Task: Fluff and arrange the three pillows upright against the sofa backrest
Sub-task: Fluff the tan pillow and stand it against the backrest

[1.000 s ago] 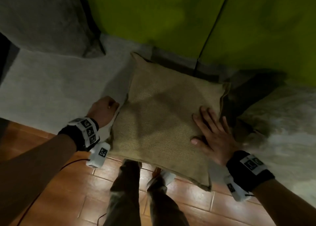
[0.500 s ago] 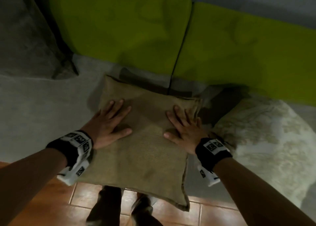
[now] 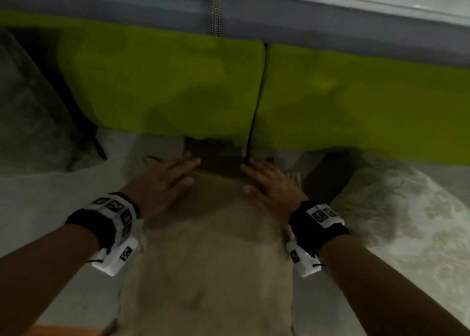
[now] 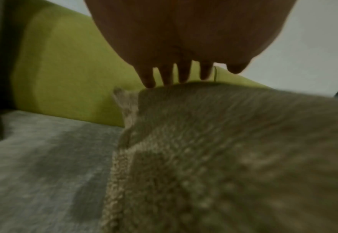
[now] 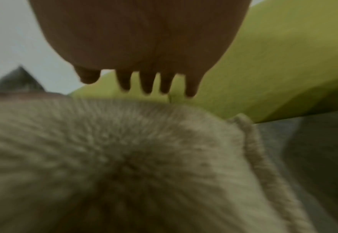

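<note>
A tan woven pillow (image 3: 211,259) lies flat on the grey sofa seat (image 3: 50,203), its far edge near the green backrest (image 3: 162,86). My left hand (image 3: 165,180) rests on the pillow's far left part with straight fingers (image 4: 182,74). My right hand (image 3: 269,183) lies flat on the far right part, fingers (image 5: 147,85) straight too. The same tan pillow (image 4: 233,157) fills the left wrist view, and as the tan pillow (image 5: 114,157) it fills the right wrist view. A grey pillow (image 3: 33,112) leans at the far left. A cream patterned pillow (image 3: 412,223) lies at the right.
The green backrest is two cushions with a dark seam (image 3: 256,99) between them. Behind it runs a grey ledge (image 3: 330,23) below a white wall, with a metal chain (image 3: 216,7) hanging down. A strip of orange floor (image 3: 63,330) shows at the bottom left.
Both hands have slid up the tan pillow to its far edge near the backrest. A second ago the left hand was at the pillow's left side; now it lies flat on top.
</note>
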A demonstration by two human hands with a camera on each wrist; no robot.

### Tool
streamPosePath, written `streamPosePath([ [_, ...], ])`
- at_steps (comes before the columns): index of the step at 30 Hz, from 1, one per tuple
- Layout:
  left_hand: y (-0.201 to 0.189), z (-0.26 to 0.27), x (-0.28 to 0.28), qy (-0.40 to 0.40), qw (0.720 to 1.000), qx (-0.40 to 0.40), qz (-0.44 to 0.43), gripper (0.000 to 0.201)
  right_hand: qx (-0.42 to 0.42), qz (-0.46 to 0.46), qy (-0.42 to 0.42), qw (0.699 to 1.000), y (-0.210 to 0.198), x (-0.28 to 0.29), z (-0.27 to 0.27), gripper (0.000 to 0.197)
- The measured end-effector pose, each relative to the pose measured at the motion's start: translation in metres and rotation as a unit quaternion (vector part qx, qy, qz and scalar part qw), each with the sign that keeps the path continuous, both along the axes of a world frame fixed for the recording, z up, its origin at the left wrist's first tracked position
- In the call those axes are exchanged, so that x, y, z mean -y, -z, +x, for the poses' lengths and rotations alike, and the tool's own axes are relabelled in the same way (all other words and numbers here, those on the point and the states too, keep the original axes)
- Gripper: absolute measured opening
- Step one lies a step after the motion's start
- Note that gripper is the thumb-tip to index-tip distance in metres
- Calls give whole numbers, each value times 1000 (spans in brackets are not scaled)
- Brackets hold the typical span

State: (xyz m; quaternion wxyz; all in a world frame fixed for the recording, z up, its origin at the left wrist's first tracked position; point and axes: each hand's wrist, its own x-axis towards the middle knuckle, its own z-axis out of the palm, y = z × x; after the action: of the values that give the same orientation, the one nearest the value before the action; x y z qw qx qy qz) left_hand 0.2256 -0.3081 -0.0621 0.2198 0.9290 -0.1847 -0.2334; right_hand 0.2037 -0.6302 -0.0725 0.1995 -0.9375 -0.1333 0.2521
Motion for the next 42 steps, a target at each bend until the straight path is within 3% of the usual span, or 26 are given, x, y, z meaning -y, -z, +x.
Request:
streamPosePath([
  [3,20,18,-8,-68,983,-154,68,68,-142,-28,54,988,10,1,8,81],
  [5,25,33,-20,-98,974,-174,106,72,-143,-102,108,978,17,16,15,110],
  [6,26,40,-27,-102,975,-163,112,69,-145,-116,148,971,18,22,19,114],
  [7,29,48,-34,-102,977,-154,107,59,-138,-113,201,963,18,26,22,103],
  [9,34,63,-51,-114,979,-147,77,43,-94,-98,286,949,16,34,29,60],
  [10,36,69,-60,-118,979,-160,52,39,-90,-88,321,939,18,38,31,53],
  [12,39,77,-71,-127,976,-177,-5,27,-125,-76,374,916,20,47,33,56],
  [14,34,83,-74,-117,983,-141,-21,18,-143,-78,395,904,22,54,34,49],
  [18,28,88,-81,-57,998,-22,8,40,-84,-68,456,883,10,74,29,25],
  [21,29,90,-89,-104,994,-39,-19,46,-60,-55,488,869,6,84,22,28],
  [24,45,89,-90,-160,985,-56,-31,41,-10,-74,467,881,5,70,16,30],
  [25,45,89,-91,-210,973,-81,-61,39,7,-67,469,880,4,61,16,33],
  [27,35,77,-82,-329,920,-144,-160,48,6,-20,500,866,0,50,0,46],
  [30,17,40,-79,-389,867,-232,-208,70,-93,71,557,822,-3,36,-41,106],
  [32,14,8,-84,-350,872,-304,-158,92,-178,103,580,789,-4,28,-72,126],
  [34,13,-21,-81,-276,872,-387,-121,91,-272,142,565,766,-5,17,-95,124],
  [36,12,-40,-68,-239,860,-428,-143,94,-332,185,551,743,-7,8,-104,131],
  [38,2,-47,-53,-209,871,-404,-185,100,-316,214,546,746,-10,5,-103,138],
  [42,-27,-30,-45,-236,893,-290,-251,101,-201,277,537,771,-38,18,-77,137],
])
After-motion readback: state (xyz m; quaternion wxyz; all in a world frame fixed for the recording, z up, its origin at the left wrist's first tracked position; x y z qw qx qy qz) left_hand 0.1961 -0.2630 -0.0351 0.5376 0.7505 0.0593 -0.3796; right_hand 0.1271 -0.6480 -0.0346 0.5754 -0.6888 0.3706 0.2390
